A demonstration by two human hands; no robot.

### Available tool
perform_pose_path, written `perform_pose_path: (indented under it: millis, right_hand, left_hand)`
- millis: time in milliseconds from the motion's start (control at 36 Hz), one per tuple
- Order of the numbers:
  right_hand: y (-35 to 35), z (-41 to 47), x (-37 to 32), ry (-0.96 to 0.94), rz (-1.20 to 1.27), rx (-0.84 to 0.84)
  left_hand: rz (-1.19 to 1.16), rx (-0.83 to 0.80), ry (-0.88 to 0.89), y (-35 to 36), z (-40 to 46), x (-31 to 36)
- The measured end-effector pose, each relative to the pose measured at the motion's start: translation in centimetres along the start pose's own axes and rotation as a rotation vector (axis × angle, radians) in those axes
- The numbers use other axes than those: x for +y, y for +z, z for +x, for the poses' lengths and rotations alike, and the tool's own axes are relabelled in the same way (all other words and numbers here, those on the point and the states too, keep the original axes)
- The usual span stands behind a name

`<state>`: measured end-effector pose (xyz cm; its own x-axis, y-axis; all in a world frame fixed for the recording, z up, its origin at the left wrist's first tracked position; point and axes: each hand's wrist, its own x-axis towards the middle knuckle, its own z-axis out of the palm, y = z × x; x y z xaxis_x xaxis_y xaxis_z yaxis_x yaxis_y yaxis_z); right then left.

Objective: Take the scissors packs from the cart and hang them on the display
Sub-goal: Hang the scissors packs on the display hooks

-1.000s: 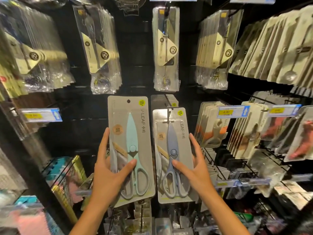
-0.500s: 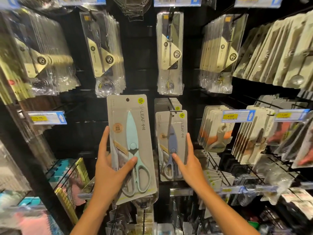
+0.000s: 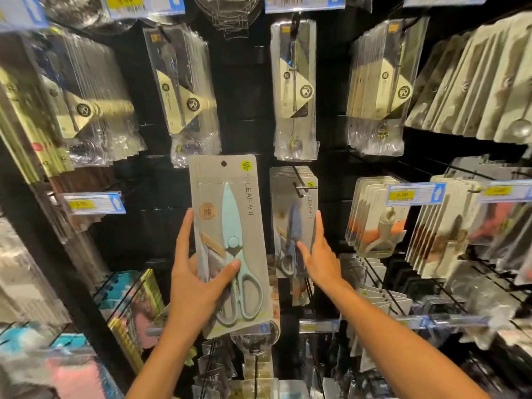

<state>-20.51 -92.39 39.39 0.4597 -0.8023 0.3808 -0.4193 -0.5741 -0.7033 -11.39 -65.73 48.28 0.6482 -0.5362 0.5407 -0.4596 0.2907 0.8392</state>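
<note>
Left hand point(image 3: 192, 286) fingers grasp the mint scissors pack point(image 3: 230, 243); right hand point(image 3: 322, 256) fingers pinch the hanging blue pack point(image 3: 293, 223)

Blue scissors pack point(image 3: 294, 223): a second ago you held it out at the tip of the hook point(image 3: 300, 184); you have since slid it back along the hook until it sits against the stack of packs point(image 3: 290, 171) behind it, and the hook's bare end now sticks out in front of the card.
Your right hand point(image 3: 319, 253): it has followed the pack in toward the display, thumb and fingers on the card's lower half.
Green scissors pack point(image 3: 230, 243): your left hand point(image 3: 195, 280) has raised it slightly.
</note>
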Motion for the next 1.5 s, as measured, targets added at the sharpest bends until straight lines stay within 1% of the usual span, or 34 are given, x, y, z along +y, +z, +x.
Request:
perform_pose_path:
  millis: [167, 222, 278, 333, 389, 444, 500, 556, 611, 694, 778, 917, 1083, 1194, 1306, 1500]
  right_hand:
    - [0.1, -0.8, 0.6, -0.004, 0.009, 0.035]
    - [0.0, -1.8, 0.7, -0.034, 0.088, 0.081]
    - [-0.4, -3.1, -0.2, -0.063, 0.221, 0.088]
    - [-1.2, -4.5, -2.3, -0.093, 0.391, 0.032]
    - [-2.1, -6.1, -4.5, -0.154, 0.535, -0.07]
    - [-2.8, -7.5, -6.3, -0.224, 0.613, -0.186]
    - [-3.3, -8.6, -7.5, -0.252, 0.655, -0.259]
    - [-3.7, -9.2, -8.0, -0.254, 0.665, -0.273]
    - [-4.2, -9.8, -8.0, -0.242, 0.667, -0.248]
    - [-4.6, -10.4, -6.9, -0.217, 0.688, -0.239]
    - [-4.9, -10.7, -5.6, -0.187, 0.641, -0.217]
    - [-5.7, -11.7, -3.7, -0.155, 0.539, -0.192]
    - [-6.6, -12.2, -1.9, -0.099, 0.481, -0.135]
    - [-7.2, -11.9, -1.1, -0.069, 0.485, -0.113]
    - [-7.9, -11.4, -0.8, -0.062, 0.455, -0.077]
    - [-8.5, -10.1, -0.3, -0.074, 0.462, -0.063]
  left_hand:
    - [-0.023, 0.001, -0.001, -0.3, -0.2, -0.6]
    - [-0.029, -0.002, -0.001, -0.3, -0.3, -0.6]
    - [-0.042, -0.004, -0.004, -0.4, -0.4, -0.7]
    - [-0.056, -0.012, -0.009, -0.3, -0.4, -0.7]
    - [-0.056, -0.023, -0.009, -0.2, -0.6, -0.9]
    - [-0.051, -0.042, -0.009, 0.0, -0.8, -1.1]
    - [-0.053, -0.062, -0.01, 0.3, -1.0, -1.4]
    - [-0.055, -0.082, -0.007, 0.7, -1.4, -1.7]
    - [-0.049, -0.1, -0.005, 1.2, -1.9, -1.9]
    - [-0.043, -0.134, -0.031, 1.9, -2.7, -2.5]
    - [0.004, -0.193, -0.067, 2.2, -2.9, -3.4]
    - [0.007, -0.284, -0.149, 2.8, -2.7, -4.6]
    - [0.093, -0.377, -0.168, 4.5, -2.0, -4.9]
    - [0.144, -0.446, -0.156, 5.6, -1.5, -4.3]
    - [0.196, -0.468, -0.142, 6.8, -0.3, -3.8]
    - [0.152, -0.497, -0.172, 7.6, 1.1, -4.0]
